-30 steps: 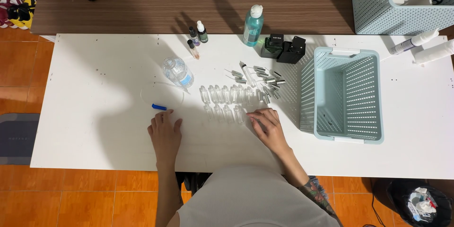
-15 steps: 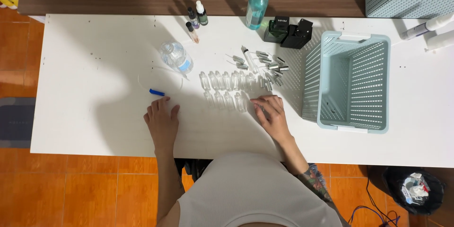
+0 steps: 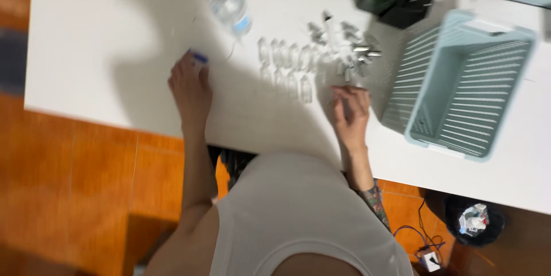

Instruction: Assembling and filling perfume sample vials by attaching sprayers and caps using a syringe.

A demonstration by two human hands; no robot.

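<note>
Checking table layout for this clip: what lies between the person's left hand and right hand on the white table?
In the head view, only bare white table lies between the left hand and right hand; the small clear vials sit just beyond that stretch.

A single head-worn camera looks steeply down, tilted, fairly near, at a white table (image 3: 103,40) filling the upper frame.

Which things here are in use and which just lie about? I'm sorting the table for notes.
In use: left hand at the blue cap; right hand by the clear vials and silver caps.
Lying about: water bottle, basket, black boxes, bin.
</note>
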